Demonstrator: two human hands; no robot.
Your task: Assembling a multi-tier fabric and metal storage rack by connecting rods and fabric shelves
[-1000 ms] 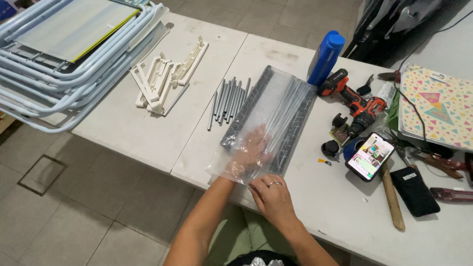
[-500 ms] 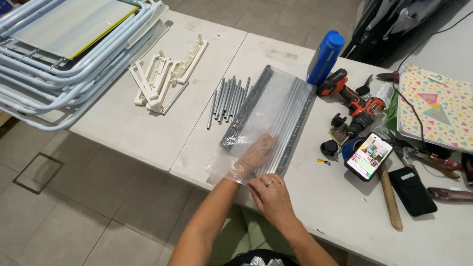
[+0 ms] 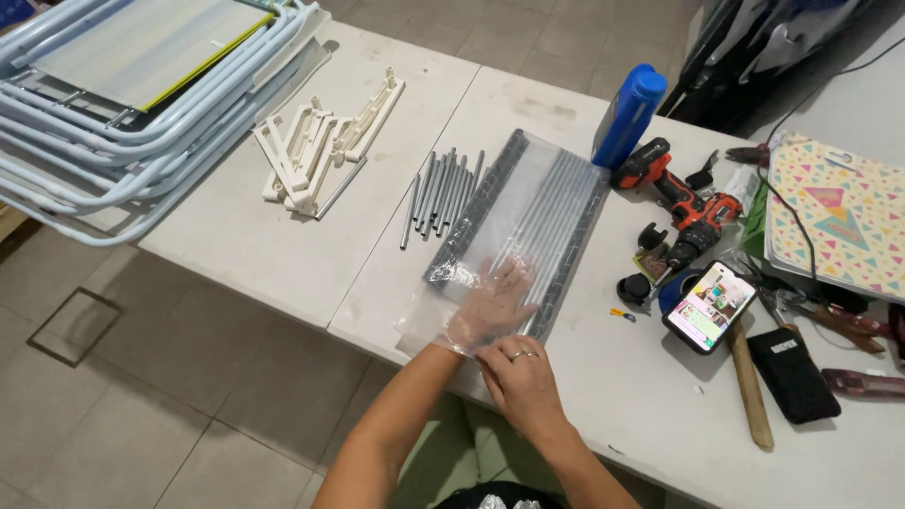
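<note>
Pinching the open mouth of the clear plastic bag point(image 3: 514, 240) at the table's point(image 3: 283, 254) near edge, the right hand point(image 3: 518, 377) has fingers closed on the film, while the left hand point(image 3: 490, 306) sits inside, fingers spread flat. Grey rods and dark strips already lie bagged; beyond, loose grey rods point(image 3: 438, 188) and white plastic brackets point(image 3: 325, 141) remain outside.

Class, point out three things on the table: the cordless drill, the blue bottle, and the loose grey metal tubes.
cordless drill point(image 3: 681, 209), head view, on its red body.
blue bottle point(image 3: 627, 117), head view, mid-body.
grey metal tubes point(image 3: 436, 193), head view, middle of the bundle.
</note>
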